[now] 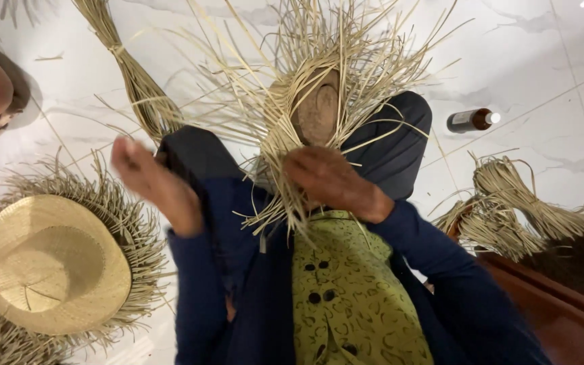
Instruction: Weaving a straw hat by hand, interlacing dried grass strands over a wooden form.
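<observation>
The unfinished straw weaving (319, 101), stretched over a rounded wooden form, is rested on the person's lap. Its lower edge is gripped by the closed fingers of the right hand (332, 181). The left hand (153, 182) is raised apart from it and blurred, so its fingers cannot be told; a finished straw hat (52, 263) is seen on the floor nearby.

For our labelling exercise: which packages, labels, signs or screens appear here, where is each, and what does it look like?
Bottle: lying on its side on the white tiled floor, upper right; dark brown, cylindrical, white cap.
Label: pale band round the bottle's body.
No signs or screens.
</observation>
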